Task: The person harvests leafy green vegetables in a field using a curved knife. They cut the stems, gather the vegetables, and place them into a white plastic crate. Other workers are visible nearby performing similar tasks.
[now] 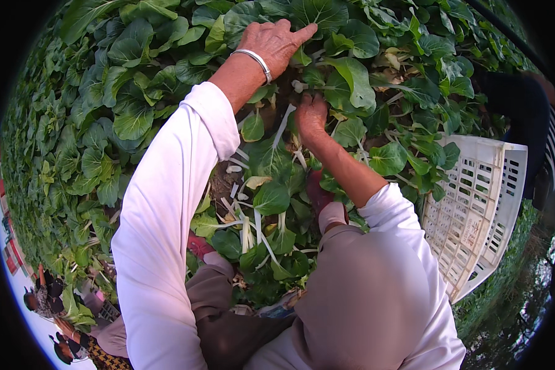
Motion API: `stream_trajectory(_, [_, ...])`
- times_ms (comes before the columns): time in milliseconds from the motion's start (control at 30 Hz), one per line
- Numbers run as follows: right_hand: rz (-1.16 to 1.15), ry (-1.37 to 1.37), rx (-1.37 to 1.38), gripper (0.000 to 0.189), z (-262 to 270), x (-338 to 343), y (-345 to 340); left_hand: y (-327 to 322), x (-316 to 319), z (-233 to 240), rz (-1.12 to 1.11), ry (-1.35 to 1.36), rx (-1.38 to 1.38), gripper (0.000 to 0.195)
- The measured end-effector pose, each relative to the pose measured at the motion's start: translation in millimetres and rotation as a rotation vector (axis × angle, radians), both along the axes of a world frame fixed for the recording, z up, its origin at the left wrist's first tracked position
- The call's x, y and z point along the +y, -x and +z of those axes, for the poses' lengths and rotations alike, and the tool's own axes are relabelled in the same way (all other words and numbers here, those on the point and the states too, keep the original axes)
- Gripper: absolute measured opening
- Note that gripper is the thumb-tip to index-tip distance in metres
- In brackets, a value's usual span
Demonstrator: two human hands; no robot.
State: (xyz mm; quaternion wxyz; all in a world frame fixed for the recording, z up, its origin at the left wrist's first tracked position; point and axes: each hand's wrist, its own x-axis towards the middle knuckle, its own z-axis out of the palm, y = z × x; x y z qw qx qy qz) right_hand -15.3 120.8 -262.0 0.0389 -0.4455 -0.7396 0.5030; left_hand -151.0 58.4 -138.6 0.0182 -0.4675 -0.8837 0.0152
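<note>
My left hand (277, 48), with a silver bangle (259, 62) at the wrist, reaches palm down into standing leafy greens (323, 16). Its index finger stretches over a leaf, and its other fingers are partly hidden. Just below it, my right hand (311, 113) is low among the stems with its fingertips curled in, close to the pale cut base (299, 86) of a bok choy-like plant (351, 83). Whatever those fingers hold is hidden. Loose leaves with white stalks (270, 199) lie on the soil between my feet.
A white plastic crate (467, 222) bearing writing stands tilted at my right. Beyond it, a person in dark trousers (513, 106) is partly visible. More people (46, 296) are among the greens at lower left. My red shoes (200, 245) rest among the leaves.
</note>
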Motion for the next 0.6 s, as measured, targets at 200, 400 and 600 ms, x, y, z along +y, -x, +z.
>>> stream_trajectory(200, [0.03, -0.022, -0.082, 0.038, 6.1, -0.1, 12.2, 29.7, -25.5, -17.8, 0.168, 0.033, -0.09, 0.035])
stream_trajectory(400, [0.115, -0.086, -0.248, 0.033, -16.2, 4.4, 30.7, 36.6, -49.7, -30.2, 0.284, 0.04, -0.174, 0.039])
stream_trajectory(600, [0.071, -0.162, -0.182, 0.031, -24.0, -9.8, 30.9, 28.7, -63.0, -37.9, 0.278, 0.022, -0.21, 0.041])
